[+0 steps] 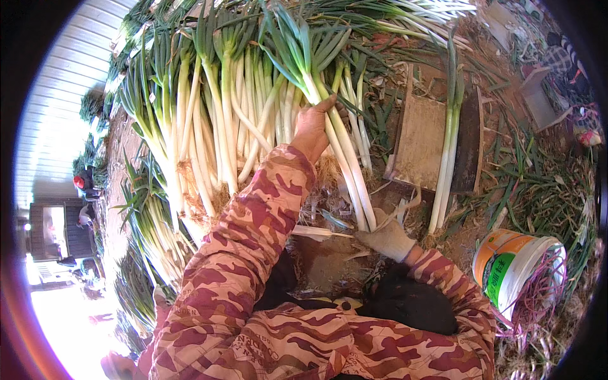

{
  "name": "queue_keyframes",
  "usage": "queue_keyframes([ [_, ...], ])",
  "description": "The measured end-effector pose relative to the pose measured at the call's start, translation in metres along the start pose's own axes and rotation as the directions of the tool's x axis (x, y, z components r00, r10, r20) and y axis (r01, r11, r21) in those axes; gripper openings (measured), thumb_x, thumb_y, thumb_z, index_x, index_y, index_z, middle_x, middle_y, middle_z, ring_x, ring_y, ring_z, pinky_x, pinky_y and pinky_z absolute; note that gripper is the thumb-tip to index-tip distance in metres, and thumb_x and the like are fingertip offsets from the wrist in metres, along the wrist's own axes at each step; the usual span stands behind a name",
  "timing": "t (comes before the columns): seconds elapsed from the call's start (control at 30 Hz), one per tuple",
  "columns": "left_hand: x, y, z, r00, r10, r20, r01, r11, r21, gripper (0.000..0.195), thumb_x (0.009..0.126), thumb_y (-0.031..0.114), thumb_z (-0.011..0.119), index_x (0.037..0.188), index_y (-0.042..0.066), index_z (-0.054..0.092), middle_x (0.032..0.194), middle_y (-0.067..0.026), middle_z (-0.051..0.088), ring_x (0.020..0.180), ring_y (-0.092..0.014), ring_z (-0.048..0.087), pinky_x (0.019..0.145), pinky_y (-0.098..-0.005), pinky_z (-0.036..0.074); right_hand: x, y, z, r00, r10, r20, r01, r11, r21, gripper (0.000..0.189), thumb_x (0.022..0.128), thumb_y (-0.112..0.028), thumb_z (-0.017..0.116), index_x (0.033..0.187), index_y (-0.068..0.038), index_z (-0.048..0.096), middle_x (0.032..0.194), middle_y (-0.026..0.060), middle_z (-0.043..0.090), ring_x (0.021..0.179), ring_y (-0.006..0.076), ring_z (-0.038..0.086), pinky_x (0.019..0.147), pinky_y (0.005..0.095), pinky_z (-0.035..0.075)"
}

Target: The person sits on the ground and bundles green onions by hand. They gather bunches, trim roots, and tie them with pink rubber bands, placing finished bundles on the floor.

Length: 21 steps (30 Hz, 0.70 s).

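My bare left hand [313, 123] grips long green onions [349, 166] around their upper white stalks. Their green leaves fan out beyond the hand, and the stalks slant down towards me. At the lower ends, my right hand [387, 237], in a pale work glove, closes around the bases. A curled strip of dry outer skin [401, 209] runs up from the glove; whether the fingers also pinch it I cannot tell. Just left of the glove lies a pale stalk or peeled leaf [318, 231]. Behind my left forearm stands a dense row of unbundled green onions [242, 109] with hairy roots.
Two onions [444, 166] lie across a low wooden board [422, 137] at right. A white bucket [513, 266] with printed writing lies tipped, pink ties [541, 289] spilling out. Trimmed leaves [536, 185] litter the ground. Another person's sleeve [161, 311] shows at left.
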<state>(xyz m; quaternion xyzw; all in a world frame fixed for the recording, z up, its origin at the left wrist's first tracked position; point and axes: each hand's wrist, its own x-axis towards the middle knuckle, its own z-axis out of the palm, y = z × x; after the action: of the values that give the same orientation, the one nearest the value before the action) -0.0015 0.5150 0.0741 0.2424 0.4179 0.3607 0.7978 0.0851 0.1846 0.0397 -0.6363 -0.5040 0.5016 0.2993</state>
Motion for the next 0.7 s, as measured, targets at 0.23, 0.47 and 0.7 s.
queue_keyframes([
  [0.23, -0.027, 0.044, 0.063, 0.910, 0.176, 0.376, -0.260, 0.948, 0.185, 0.022, 0.108, 0.018, 0.069, 0.123, 0.003, 0.063, 0.098, -0.0104, 0.069, 0.082, -0.025, 0.070, 0.076, -0.0432, 0.063, -0.009, 0.096, 0.030, 0.859, 0.145, 0.492, -0.502, 0.436, 0.747, 0.033, 0.101, -0.027, 0.078, 0.123, -0.003, 0.081, 0.119, 0.0144, 0.081, 0.099, 0.0222, 0.076, 0.089, 0.0386, 0.062],
  [0.47, -0.010, 0.092, 0.107, 0.779, 0.366, 0.510, -0.468, 0.880, 0.084, 0.022, 0.105, 0.007, 0.075, 0.120, -0.003, 0.063, 0.092, -0.0148, 0.070, 0.078, -0.029, 0.071, 0.070, -0.0460, 0.063, -0.013, 0.077, -0.028, 0.745, 0.522, 0.414, -0.152, 0.738, -0.657, 0.051, 0.103, -0.052, 0.062, 0.128, -0.012, 0.082, 0.120, 0.0235, 0.081, 0.110, 0.0414, 0.078, 0.096, 0.0531, 0.061],
  [0.7, -0.020, 0.029, 0.162, 0.795, 0.213, 0.567, -0.223, 0.973, -0.054, 0.024, 0.112, 0.016, 0.065, 0.128, -0.001, 0.061, 0.102, -0.0125, 0.065, 0.089, -0.028, 0.064, 0.087, -0.0467, 0.057, -0.006, -0.025, -0.080, 0.906, 0.003, -0.423, 0.016, 0.999, 0.043, 0.086, 0.091, -0.046, 0.088, 0.154, 0.001, 0.053, 0.133, 0.0246, 0.071, 0.121, 0.0397, 0.072, 0.106, 0.0467, 0.058],
])
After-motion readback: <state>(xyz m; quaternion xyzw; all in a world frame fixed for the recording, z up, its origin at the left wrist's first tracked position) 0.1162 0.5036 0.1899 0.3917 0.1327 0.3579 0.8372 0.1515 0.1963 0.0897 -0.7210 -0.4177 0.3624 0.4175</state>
